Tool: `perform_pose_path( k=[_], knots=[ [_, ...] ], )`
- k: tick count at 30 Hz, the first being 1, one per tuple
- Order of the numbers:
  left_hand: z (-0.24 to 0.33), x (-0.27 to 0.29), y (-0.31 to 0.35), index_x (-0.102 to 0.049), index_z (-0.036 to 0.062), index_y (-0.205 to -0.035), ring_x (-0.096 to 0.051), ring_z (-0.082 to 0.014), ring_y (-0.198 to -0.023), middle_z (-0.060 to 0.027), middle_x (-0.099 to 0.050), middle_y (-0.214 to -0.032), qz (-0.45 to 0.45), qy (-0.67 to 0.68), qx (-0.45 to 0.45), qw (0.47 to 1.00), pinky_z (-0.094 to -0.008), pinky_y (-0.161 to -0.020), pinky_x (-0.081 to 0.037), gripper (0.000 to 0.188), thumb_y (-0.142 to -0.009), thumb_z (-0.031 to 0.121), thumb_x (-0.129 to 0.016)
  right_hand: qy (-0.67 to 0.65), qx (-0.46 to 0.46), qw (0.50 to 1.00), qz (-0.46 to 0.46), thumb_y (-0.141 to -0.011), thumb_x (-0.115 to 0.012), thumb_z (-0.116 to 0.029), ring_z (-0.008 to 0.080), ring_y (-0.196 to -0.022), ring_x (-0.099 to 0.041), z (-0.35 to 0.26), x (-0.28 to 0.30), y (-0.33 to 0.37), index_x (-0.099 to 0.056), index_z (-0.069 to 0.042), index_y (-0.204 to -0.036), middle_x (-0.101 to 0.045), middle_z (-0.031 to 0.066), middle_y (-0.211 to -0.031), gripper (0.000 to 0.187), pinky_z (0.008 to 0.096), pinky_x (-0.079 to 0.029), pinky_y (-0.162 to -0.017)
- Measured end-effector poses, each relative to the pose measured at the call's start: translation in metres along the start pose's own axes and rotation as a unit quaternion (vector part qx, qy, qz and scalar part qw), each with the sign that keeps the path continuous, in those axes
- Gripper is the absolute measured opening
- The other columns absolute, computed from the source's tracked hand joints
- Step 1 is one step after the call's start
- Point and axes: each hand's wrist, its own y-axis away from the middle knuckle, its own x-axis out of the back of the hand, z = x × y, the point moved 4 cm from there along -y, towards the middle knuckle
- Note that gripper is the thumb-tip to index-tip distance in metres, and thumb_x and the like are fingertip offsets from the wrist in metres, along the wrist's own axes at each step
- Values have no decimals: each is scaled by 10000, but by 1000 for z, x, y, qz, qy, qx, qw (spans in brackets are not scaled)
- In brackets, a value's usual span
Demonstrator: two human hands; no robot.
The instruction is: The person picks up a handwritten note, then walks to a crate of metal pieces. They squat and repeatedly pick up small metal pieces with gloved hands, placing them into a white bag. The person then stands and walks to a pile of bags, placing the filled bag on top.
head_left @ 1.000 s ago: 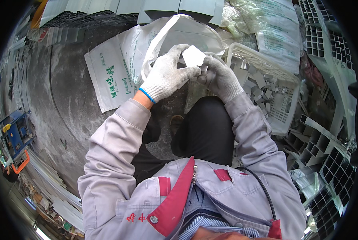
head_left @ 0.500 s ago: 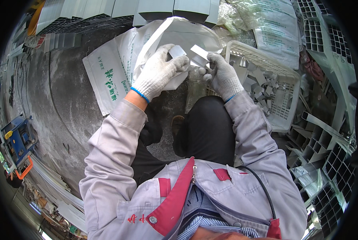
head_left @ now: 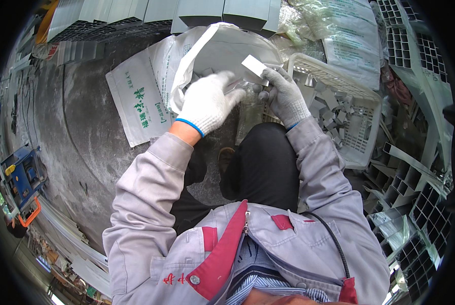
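Note:
My right hand (head_left: 287, 98), in a white knit glove, is closed on a short silvery-white metal piece (head_left: 254, 65), pinching one end between thumb and fingers. The piece is held over the near side of an open white woven sack (head_left: 242, 43). My left hand (head_left: 207, 104), gloved alike with a blue cuff edge, hovers at the sack's mouth with thumb and fingers apart. Motion blurs its fingers, and I see nothing in them. A few small grey pieces (head_left: 205, 72) show inside the sack, partly hidden behind that hand.
Right of the sack stands a white plastic basket (head_left: 368, 90) holding many cut metal pieces (head_left: 334, 104). Stacked square tubes (head_left: 222, 10) line the far edge, with more tubes (head_left: 420, 229) at the right. A blue machine (head_left: 26, 175) stands at far left on the concrete floor (head_left: 85, 117).
My left hand has let go of the small metal piece it held, and its fingers have opened. It has shifted slightly right and nearer. My right hand still holds its piece, almost unmoved.

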Motion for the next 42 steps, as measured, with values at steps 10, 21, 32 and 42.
perform_pose_path(
  k=[10, 21, 32, 42],
  knots=[
    [20, -51, 40, -741, 57, -1191, -758, -417, -915, -199, -753, -969, -133, -109, -138, 975, -530, -818, -597, 337, -936, 271, -796, 265, 247, 931, 43, -921, -825, 13, 116, -1034, -696, -23, -18, -5, -716, -28, -1339, -730, 37, -1135, 433, 260, -584, -875],
    [20, -47, 37, -692, 58, -1313, -741, -411, -1057, -210, -756, -1115, -169, -105, -123, 972, -535, -931, -578, 403, -939, 196, -749, 277, 311, 901, 117, -957, -779, 27, 161, -1078, -751, -45, 94, 30, -742, 8, -1324, -785, 88, -1210, 370, 317, -620, -987],
    [40, -22, 16, -681, 80, -1357, -711, -393, -1090, -159, -741, -1208, -65, -103, -165, 979, -490, -952, -569, 469, -910, 141, -809, 436, 132, 737, 499, -856, -855, -176, 227, -1004, -765, -82, 490, 66, -803, -27, -1172, -819, 134, -1116, 353, 347, -596, -925],
    [40, -26, 7, -729, 30, -1313, -738, -413, -1107, -201, -763, -1223, -49, -79, -147, 985, -475, -960, -584, 394, -932, 100, -798, 658, -55, 687, 305, -811, -892, -376, 410, -1410, -617, 25, 486, -12, -590, -175, -1556, -607, 258, -1552, 829, 464, -546, -1139]
  ],
)
